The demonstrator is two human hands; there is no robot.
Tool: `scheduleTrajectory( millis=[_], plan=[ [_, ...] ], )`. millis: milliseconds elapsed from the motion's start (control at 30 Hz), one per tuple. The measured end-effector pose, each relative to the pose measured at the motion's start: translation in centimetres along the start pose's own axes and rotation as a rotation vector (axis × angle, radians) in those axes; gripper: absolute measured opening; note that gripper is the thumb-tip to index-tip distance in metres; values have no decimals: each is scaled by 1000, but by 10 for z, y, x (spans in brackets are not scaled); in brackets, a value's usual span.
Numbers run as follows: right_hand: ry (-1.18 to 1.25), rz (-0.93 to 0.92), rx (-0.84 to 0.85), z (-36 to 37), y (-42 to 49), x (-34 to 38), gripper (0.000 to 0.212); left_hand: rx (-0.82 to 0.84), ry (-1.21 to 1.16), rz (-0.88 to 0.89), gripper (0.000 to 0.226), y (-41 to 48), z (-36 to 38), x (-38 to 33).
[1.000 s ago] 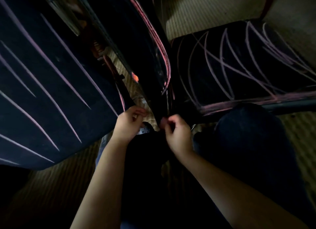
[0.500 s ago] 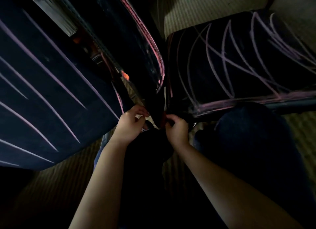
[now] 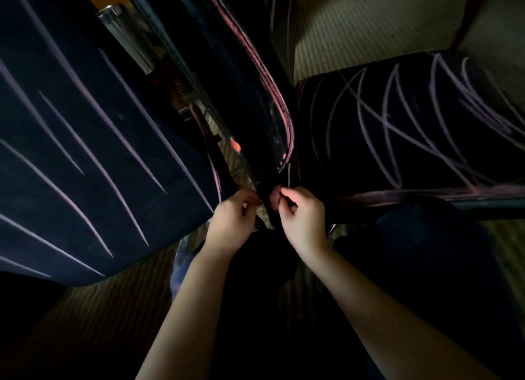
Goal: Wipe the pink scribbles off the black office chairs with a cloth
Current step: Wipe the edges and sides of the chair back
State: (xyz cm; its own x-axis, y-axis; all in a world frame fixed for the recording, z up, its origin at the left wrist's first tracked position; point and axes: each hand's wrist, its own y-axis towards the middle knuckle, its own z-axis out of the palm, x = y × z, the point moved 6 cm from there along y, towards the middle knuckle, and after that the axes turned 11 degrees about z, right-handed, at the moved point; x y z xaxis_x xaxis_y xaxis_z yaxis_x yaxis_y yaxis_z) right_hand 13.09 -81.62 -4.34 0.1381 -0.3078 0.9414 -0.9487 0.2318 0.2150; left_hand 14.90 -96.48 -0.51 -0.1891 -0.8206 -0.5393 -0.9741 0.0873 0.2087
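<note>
Looking down in the head view, the narrow black curved chair panel edged with a pink line (image 3: 255, 101) runs far to near through the middle of the scene. Its long axis bows slightly rightward, and its near tip points down between the two hands. The left hand (image 3: 231, 223) sits at the tip's left edge and the right hand (image 3: 302, 218) at its right edge, so both are about equally close. The pink line follows the panel's right rim, so it lies on the right hand's side and leads away to the far end. The right grip is drawn together, thumb and forefinger meeting at that rim with the thumb tip tinted pink. I cannot tell whether they clamp the rim, a dark cloth or nothing. The left grip is curled too, thumb and forefinger tips close together, and the gloom hides what they hold, if anything. No cloth shows plainly. I judge a wipe would have to run along the panel's length, away from the person. On the left lies the black fabric chair cushion streaked with long pink lines (image 3: 85, 152). On the right is the black fabric chair seat crossed with looping pink scribbles (image 3: 412, 130). Both are fully marked.
</note>
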Motion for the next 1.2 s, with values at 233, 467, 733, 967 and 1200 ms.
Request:
scheduleTrajectory(
  millis=[233,467,733,967,1200],
  plan=[
    [-3,-84,-19,-6,21,22,14,-251,136,155,21,15,-58,-40],
    [-9,-52,-63,-21,43,47,15,-310,189,-7,41,42,-90,-63],
    [-82,226,36,-4,36,4,13,-310,217,-36,32,46,-86,-68],
    [-86,137,114,-5,36,21,18,-348,200,-46,32,44,-79,-65],
    [60,220,79,-14,41,19,13,-368,155,-36,30,39,-76,-66]
  ],
)
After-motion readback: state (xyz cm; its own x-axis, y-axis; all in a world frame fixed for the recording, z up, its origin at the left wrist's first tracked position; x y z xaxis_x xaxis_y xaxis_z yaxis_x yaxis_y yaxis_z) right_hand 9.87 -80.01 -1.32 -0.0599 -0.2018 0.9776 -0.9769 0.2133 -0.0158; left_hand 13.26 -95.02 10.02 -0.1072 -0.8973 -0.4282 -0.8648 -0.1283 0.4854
